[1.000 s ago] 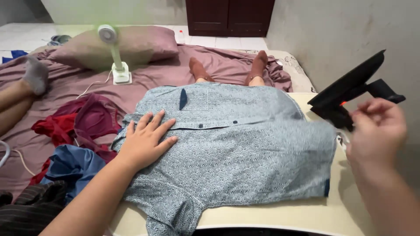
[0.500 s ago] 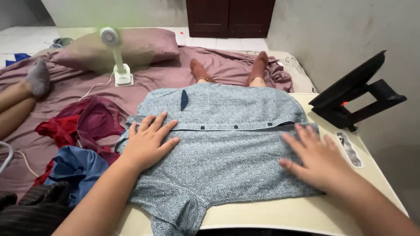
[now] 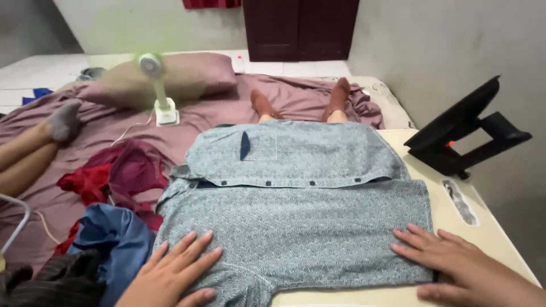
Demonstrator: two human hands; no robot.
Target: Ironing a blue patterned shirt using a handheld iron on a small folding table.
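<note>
Across the cream bench point(image 3: 489, 239) in front of me lies the blue-grey patterned shirt point(image 3: 296, 222), spread flat with its button placket running side to side and the pocket at about 11 o'clock from its middle. As I judge it, the spreading is mostly done: the body looks smooth, but a sleeve bunches off the near edge at 7 o'clock, and the black iron point(image 3: 463, 136) stands upright at 2 o'clock, apart from the cloth, so pressing looks not yet begun. My left hand point(image 3: 170, 276) rests palm down, fingers spread, on the shirt's near left corner, gripping nothing. My right hand point(image 3: 455, 261) lies flat and open on the near right hem, fingertips on cloth, heel on the bench.
</note>
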